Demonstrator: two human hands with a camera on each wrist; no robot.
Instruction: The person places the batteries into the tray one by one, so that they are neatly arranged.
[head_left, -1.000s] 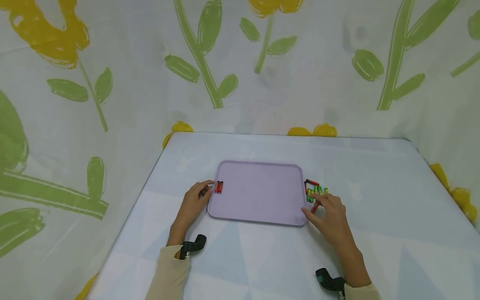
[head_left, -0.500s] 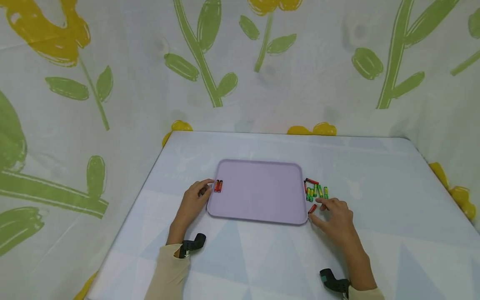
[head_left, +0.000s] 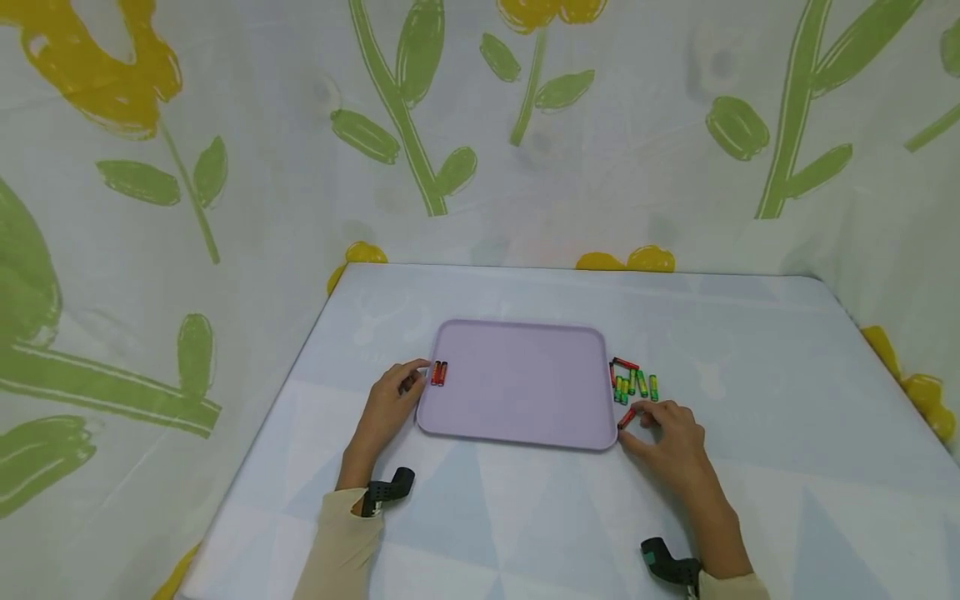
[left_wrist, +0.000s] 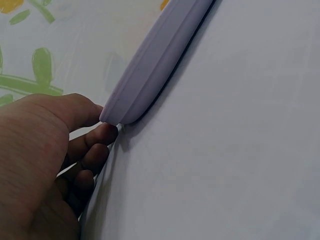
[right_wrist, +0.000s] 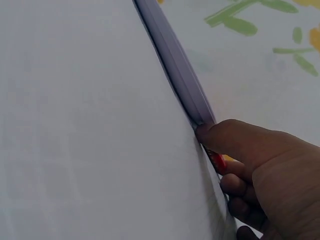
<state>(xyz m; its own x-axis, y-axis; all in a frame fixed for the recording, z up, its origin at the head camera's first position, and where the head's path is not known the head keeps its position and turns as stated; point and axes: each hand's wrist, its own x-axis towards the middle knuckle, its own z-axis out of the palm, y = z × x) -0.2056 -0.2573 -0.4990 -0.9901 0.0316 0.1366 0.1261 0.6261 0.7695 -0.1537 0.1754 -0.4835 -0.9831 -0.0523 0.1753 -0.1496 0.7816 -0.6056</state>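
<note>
A lilac tray [head_left: 525, 387] lies on the table. Two red batteries [head_left: 438, 373] sit side by side in it, along its left rim. My left hand [head_left: 388, 404] rests at that rim, fingers loosely bent, a fingertip touching the edge in the left wrist view. Beyond the tray's near right corner, my right hand [head_left: 671, 437] pinches a red battery [head_left: 627, 417] end to end between thumb and index finger. In the right wrist view only a bit of that battery [right_wrist: 217, 161] shows behind the thumb. Several green batteries [head_left: 632, 382] lie just beyond this hand.
Two more red batteries lie by the green ones, one crosswise at the back [head_left: 626, 363] and one along the tray's right edge [head_left: 612, 375]. Pale patterned cloth covers the table [head_left: 712, 350]. A flower-printed curtain [head_left: 562, 183] stands behind it.
My right hand has drawn back slightly toward me and to the right, uncovering the green batteries. Its index finger, apart from the red battery half a second ago, now meets its end. The left hand stays put.
</note>
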